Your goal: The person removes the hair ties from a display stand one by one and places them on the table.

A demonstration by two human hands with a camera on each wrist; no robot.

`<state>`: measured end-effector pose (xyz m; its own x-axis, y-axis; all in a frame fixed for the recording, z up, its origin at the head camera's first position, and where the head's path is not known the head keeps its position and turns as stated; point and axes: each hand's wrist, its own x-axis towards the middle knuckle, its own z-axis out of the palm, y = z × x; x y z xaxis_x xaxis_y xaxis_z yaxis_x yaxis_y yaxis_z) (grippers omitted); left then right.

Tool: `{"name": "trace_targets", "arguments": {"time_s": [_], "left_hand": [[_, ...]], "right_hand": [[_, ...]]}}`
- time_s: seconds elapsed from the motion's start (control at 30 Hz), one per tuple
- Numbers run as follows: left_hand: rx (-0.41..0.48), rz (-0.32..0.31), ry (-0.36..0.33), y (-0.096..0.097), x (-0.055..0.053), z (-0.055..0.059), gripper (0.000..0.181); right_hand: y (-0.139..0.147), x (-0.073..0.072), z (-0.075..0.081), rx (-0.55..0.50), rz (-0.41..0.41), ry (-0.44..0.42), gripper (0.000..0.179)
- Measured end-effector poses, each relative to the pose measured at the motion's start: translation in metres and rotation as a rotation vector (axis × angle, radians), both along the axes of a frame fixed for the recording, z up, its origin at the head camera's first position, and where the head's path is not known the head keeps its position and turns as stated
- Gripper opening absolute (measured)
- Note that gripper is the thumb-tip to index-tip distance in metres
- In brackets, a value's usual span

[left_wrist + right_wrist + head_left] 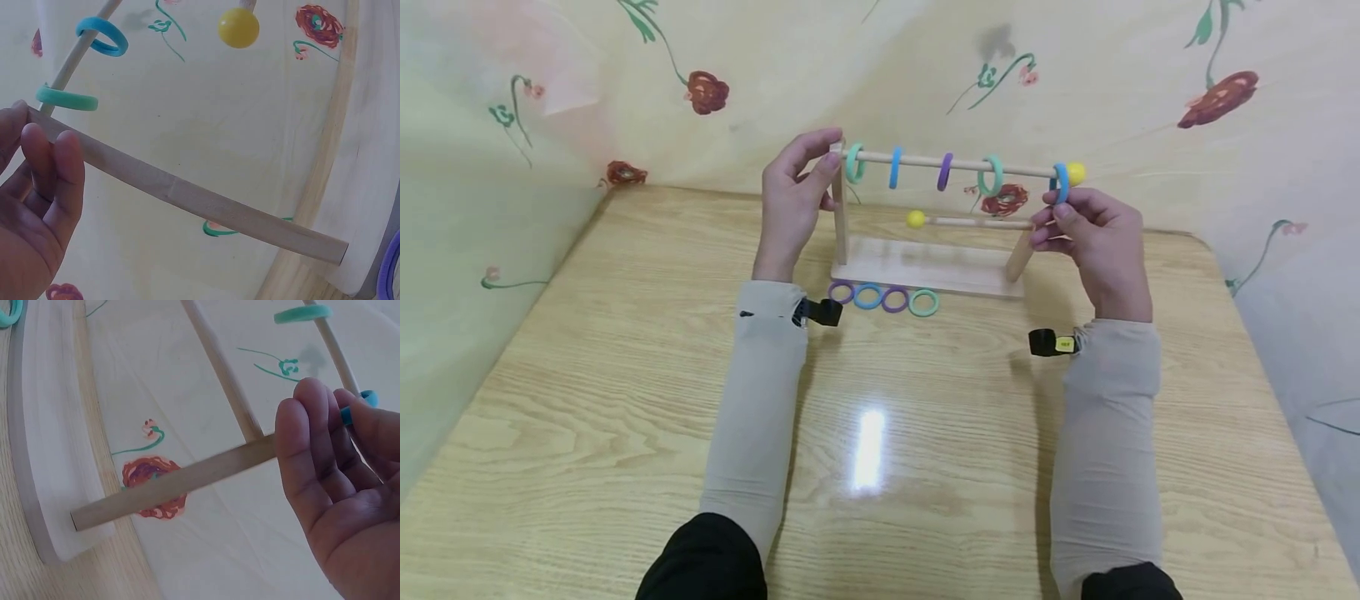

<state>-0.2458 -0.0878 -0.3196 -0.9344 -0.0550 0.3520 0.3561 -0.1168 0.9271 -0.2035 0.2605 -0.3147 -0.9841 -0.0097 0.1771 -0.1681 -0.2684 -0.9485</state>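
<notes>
A wooden stand [928, 265] has a left post [840, 218] and a shorter right post [1019, 257]. From the left post runs an upper rod [917, 161] ending in a yellow ball [1076, 173]. My left hand [792, 200] grips the top of that post. Thumb and fingers of my right hand [1101, 242] pinch a blue ring [347, 415] around the rod near the yellow ball. Mint, blue and purple rings, among them a purple ring [944, 172], hang farther left along it. The lower rod [973, 222] reaches left from the right post, bare of rings.
In front of the base several rings lie in a row on the wood-grain table [925, 500], including a mint ring [923, 302] at its right end. Close behind the stand rises a flowered cloth [850, 75].
</notes>
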Motion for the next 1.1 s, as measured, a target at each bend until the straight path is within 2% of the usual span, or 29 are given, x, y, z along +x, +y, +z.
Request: {"name": "trace_targets", "arguments": {"time_s": [0.43, 0.67, 0.77, 0.93, 1.1], "left_hand": [[0.015, 0.002, -0.005, 0.001, 0.0, -0.001, 0.029], [0.011, 0.002, -0.004, 0.002, 0.001, 0.0, 0.029], [0.016, 0.004, -0.004, 0.002, 0.002, 0.001, 0.029], [0.021, 0.004, -0.011, 0.003, 0.003, 0.001, 0.028], [0.025, 0.001, -0.018, 0.001, 0.005, -0.001, 0.029]], "right_hand": [[0.006, -0.002, 0.003, -0.139, -0.128, -0.049, 0.025], [-0.001, -0.007, 0.007, -0.23, -0.306, -0.075, 0.022], [-0.004, -0.007, 0.009, -0.276, -0.354, -0.088, 0.02], [-0.004, -0.005, 0.009, -0.301, -0.371, -0.081, 0.017], [0.0, 0.0, 0.008, -0.304, -0.348, -0.071, 0.022]]}}
